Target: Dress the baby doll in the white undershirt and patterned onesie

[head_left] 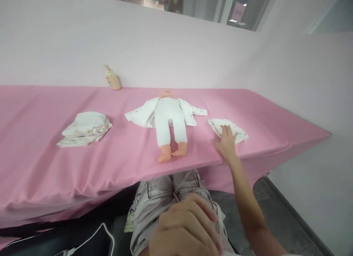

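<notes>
A baby doll point(168, 121) lies on its back on the pink table cover point(82, 164), feet towards me, in white trousers and an unfastened white top. My right hand point(226, 142) reaches out and rests flat, fingers stretched, on a small folded patterned cloth point(230, 129) to the doll's right. My left hand point(187, 226) hangs low in front of my lap, below the table edge, fingers curled loosely with nothing seen in them. A stack of folded baby clothes point(86, 128) sits to the doll's left.
A beige pump bottle point(112, 78) stands at the back against the pale pink wall. The table's right end point(328, 133) meets a side wall. Dark floor and a black bag with white trim point(91, 241) lie below.
</notes>
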{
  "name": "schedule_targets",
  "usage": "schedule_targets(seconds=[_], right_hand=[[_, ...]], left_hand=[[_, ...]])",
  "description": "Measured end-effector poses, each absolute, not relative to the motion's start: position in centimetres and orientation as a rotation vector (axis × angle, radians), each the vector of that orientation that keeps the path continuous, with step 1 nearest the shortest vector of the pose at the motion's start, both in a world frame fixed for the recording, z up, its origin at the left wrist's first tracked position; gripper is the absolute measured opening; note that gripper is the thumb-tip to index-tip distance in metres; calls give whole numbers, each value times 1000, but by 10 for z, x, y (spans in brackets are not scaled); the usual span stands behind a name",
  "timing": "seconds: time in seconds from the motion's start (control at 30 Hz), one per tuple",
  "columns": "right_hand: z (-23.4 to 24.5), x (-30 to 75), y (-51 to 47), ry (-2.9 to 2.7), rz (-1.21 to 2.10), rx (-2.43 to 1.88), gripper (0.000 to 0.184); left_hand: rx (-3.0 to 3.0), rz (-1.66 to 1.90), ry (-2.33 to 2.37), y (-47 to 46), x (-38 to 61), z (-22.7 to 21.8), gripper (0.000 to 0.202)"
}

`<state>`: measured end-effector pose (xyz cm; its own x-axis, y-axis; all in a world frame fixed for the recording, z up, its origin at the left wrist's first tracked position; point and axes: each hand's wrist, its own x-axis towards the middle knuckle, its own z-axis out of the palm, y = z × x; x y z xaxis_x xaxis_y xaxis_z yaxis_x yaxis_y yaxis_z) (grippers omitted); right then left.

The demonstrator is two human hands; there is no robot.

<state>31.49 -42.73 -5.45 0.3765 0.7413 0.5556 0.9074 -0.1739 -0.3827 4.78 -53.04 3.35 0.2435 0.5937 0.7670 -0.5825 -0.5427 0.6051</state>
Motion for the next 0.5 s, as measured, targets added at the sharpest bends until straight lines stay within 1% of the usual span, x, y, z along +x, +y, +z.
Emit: schedule_targets(seconds=[0.07, 0.17, 0.23, 0.3, 0.33, 0.4, 0.43, 0.5], right_hand=[[-52, 354, -420, -1317, -288, -2177, 41], [-48, 377, -415, -1120, -212, -2144, 36], [-41, 364, -417, -956, -157, -1959, 35], [-30, 334, -424, -860, 20, -1714, 33], [-24, 315, -430, -844, 154, -1572, 34], [-12, 274, -445, -855, 463, -1356, 38], [-8, 255, -455, -906, 609, -1288, 39], [-3, 223, -472, -1050, 720, -1148, 40]], left_hand=[[1490, 1671, 122, -523, 46, 26, 26], [1426, 1735, 284, -505, 48, 10, 35], [1431, 1619, 405, -489, 55, 0, 38], [1480, 1402, 552, -474, 67, -9, 26], [1507, 1284, 608, -468, 75, -12, 27], [1510, 1131, 642, -461, 90, -20, 53], [1488, 1106, 631, -459, 97, -23, 61], [1426, 1112, 604, -458, 105, -28, 64]])
